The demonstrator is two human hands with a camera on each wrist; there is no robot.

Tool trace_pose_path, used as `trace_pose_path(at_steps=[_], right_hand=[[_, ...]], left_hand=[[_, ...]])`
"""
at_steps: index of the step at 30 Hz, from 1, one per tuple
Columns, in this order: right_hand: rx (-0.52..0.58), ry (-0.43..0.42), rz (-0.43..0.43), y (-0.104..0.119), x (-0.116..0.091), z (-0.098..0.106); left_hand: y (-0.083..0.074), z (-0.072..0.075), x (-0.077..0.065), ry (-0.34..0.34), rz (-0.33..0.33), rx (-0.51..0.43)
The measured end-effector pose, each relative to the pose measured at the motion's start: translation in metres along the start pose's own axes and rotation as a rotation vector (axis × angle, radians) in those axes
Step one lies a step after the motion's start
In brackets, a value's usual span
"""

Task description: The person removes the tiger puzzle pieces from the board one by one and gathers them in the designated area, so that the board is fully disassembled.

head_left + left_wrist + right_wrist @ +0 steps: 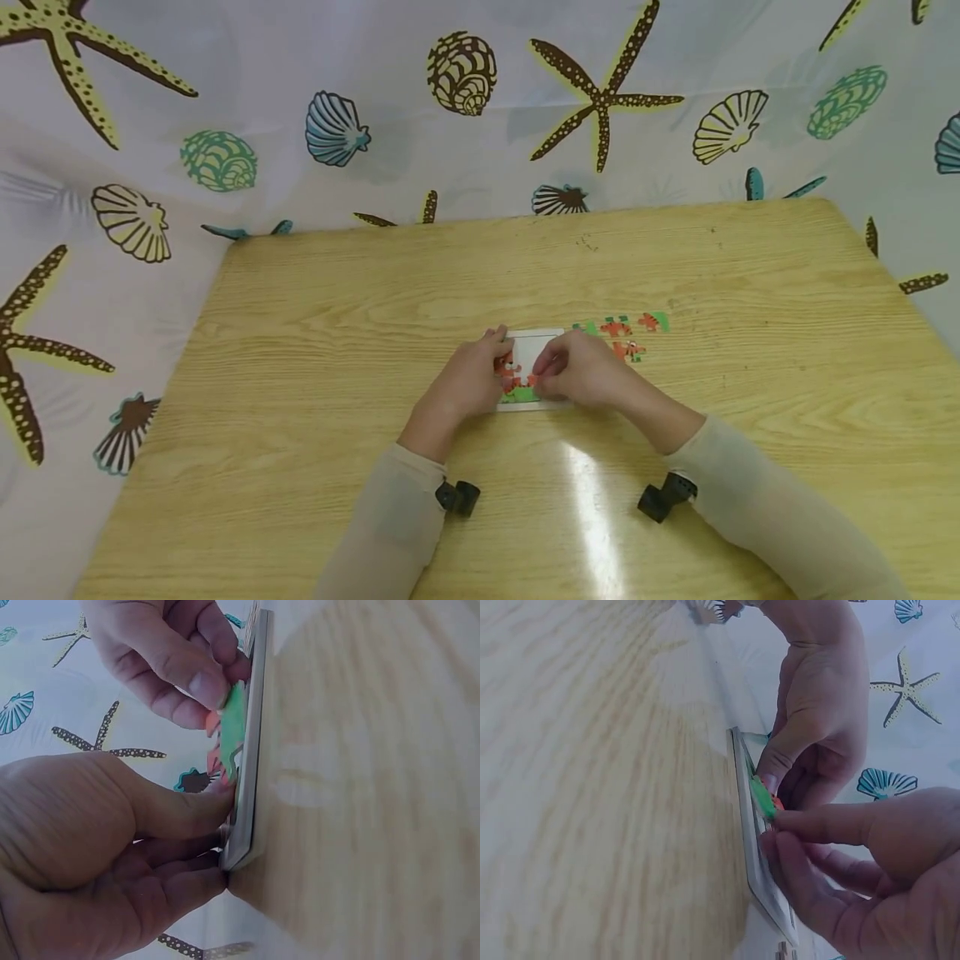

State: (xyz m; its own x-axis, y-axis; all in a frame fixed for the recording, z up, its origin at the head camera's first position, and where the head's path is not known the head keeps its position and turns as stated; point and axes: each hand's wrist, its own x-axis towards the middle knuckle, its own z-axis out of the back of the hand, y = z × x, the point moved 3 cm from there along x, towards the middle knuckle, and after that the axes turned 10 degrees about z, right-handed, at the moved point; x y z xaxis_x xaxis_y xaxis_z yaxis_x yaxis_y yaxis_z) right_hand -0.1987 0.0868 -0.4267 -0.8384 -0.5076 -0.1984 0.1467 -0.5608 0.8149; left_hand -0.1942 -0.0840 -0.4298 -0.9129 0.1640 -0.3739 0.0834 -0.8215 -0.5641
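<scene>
A small white puzzle tray (527, 407) lies on the table, with orange and green pieces along its left and lower part. My left hand (468, 375) grips the tray's left side; in the left wrist view its thumb (191, 814) presses on the pieces while the other fingers lie at the edge. Over the tray's lower middle, my right hand (581, 367) pinches a green and orange puzzle piece (234, 724) between thumb and fingers. That piece looks tilted up from the tray in the left wrist view. The right hand hides the tray's right part in the head view.
Several loose puzzle pieces, among them an orange and green one (654, 322) and an orange one (617, 327), lie on the wooden table (337, 333) beyond the right hand. A white cloth (420, 167) printed with shells and starfish hangs behind the table.
</scene>
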Motion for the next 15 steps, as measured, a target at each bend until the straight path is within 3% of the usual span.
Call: trace_pose_path(at_steps=[7,15], right_hand=[[0.339,-0.026,0.002,-0.010,-0.005,0.015],[0.534,0.002,-0.067,-0.027,-0.006,0.032]], left_hand=[[-0.001,0.004,-0.003,0.005,0.010,-0.006],[0.000,0.004,-0.002,0.012,0.041,-0.024]])
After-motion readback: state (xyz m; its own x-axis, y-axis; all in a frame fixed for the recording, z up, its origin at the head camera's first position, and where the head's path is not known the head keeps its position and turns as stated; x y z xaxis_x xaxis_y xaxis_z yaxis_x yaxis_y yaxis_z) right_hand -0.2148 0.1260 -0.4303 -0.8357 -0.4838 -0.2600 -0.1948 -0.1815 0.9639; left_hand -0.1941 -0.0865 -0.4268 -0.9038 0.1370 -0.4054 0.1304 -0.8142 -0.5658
